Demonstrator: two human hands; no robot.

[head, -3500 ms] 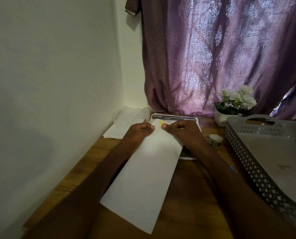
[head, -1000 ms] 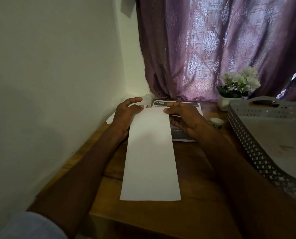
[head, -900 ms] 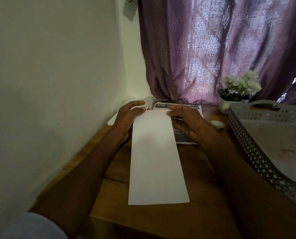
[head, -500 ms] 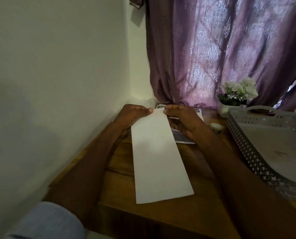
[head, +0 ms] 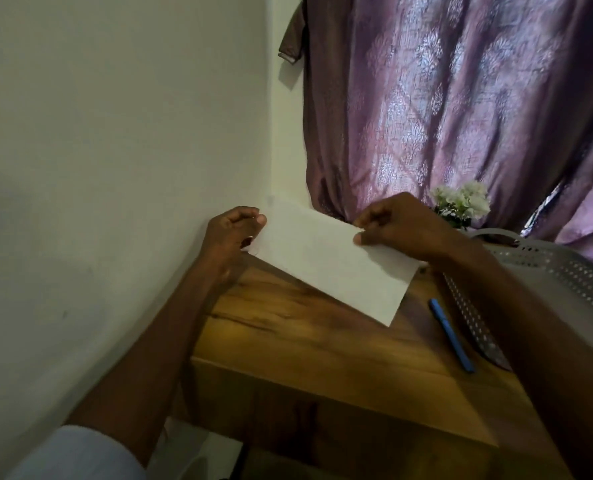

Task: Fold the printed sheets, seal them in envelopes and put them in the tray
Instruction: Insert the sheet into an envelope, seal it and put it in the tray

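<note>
A white folded sheet [head: 329,258] is held up in the air above the far part of the wooden table [head: 322,341], tilted so its right end drops toward the table top. Its left end is pinched by the left hand [head: 231,233], fingers curled, thumb on the near face. Its upper edge, right of the middle, is pinched by the right hand [head: 402,225] between thumb and curled fingers. Whether it is paper or envelope cannot be told; no print is visible on the near face. A grey perforated tray [head: 565,271] is seen on the table to the right of the sheet, partly hidden by the right forearm. A blue pen [head: 451,334] lies flat on the table, below the sheet's right corner and just beside the tray wall. White flowers [head: 461,204] are seen behind the right hand, against a purple patterned curtain [head: 461,98]. A plain wall [head: 115,150] is to the left of the sheet.
</note>
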